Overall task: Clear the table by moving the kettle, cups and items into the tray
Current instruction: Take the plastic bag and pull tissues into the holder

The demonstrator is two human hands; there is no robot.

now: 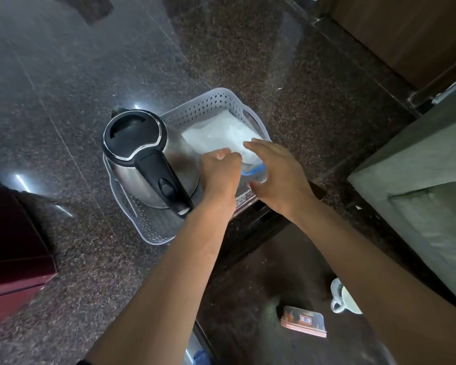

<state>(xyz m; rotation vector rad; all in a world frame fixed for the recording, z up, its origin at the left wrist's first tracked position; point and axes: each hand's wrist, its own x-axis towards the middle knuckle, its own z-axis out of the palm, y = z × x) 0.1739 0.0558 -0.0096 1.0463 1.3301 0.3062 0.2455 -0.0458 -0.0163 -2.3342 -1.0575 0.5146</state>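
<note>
while the head view looks straight down, the white perforated plastic tray (216, 101) sits on the dark speckled stone floor, just beside the edge of the dark wooden table (250, 222). the steel electric kettle (142, 154) with black lid and handle already stands upright in the tray's left half. a clear plastic bag of white items (219, 135) lies in the right half.

left hand (219, 172): fingers curled closed over the tray, next to the kettle body, apparently pinching the bag's near edge; the exact contact is hidden. right hand (277, 175): spread open, palm down, fingers apart, hovering over the bag's near end and a clear, blue-marked piece (254, 171); no grip visible.

still on the table: a white cup (345, 296), partly behind the right forearm, and a flat pack of pink-edged cards or sachets (304, 321); a blue object (202, 356) at the bottom edge, too cropped to identify.

judgement: roughly halfway. kettle and bag in; cup and pack left.
</note>
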